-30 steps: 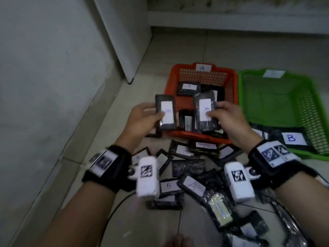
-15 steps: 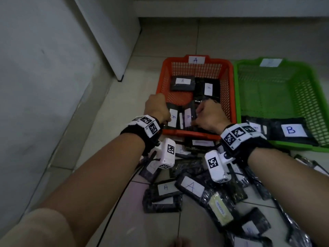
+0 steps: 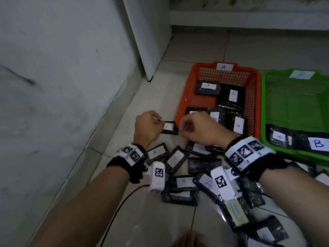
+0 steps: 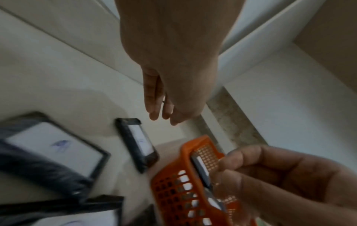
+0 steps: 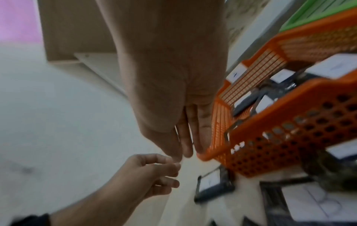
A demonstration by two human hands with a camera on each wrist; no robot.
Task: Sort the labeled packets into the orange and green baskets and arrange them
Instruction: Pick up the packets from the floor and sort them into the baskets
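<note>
Several A-labelled packets (image 3: 238, 124) are already laid in the orange basket (image 3: 187, 102), a few B ones in the green basket (image 3: 263, 107); many remain heaped on the floor (image 3: 142, 211). Left hand (image 3: 146, 128) and right hand (image 3: 197, 130) are seen loosely curled, apparently grasping nothing

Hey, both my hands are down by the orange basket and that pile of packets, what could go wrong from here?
1. The lone packet on the floor left of the orange basket lies apart from the pile and might get missed.
2. Its label is too blurred to read, so it may land in the wrong basket; check the letter first.
3. The pile overlaps heavily, so the left hand or right hand may drag up neighbouring packets.
</note>
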